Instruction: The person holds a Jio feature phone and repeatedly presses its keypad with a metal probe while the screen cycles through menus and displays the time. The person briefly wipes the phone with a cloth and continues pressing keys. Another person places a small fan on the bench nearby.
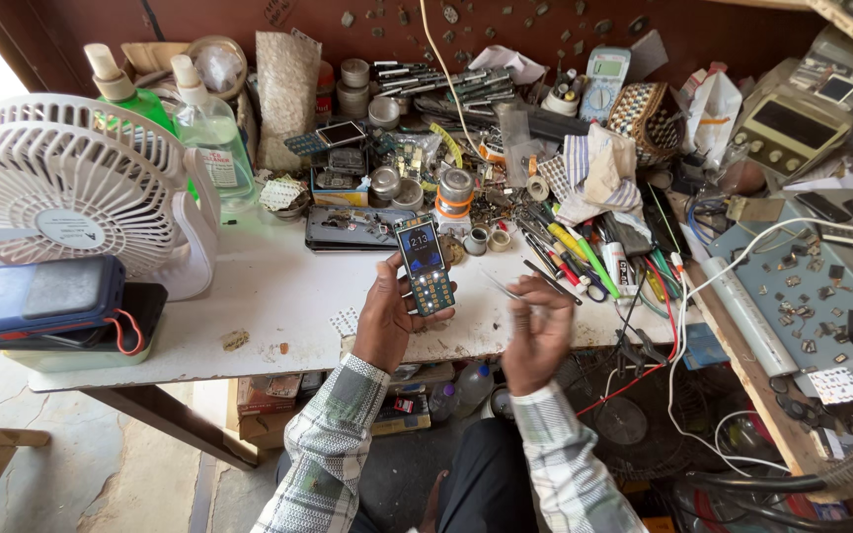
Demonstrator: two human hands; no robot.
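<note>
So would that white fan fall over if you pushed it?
Probably fairly easily. The fan stands upright with a wide round head, so it looks top-heavy. It seems to be thin plastic, so likely light. It sits near the table edge, so a hard push might knock it off.

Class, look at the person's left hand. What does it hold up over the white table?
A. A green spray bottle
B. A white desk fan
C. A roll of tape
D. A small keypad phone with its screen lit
D: the left hand grips a small dark keypad phone, its screen lit, above the white table.
</note>
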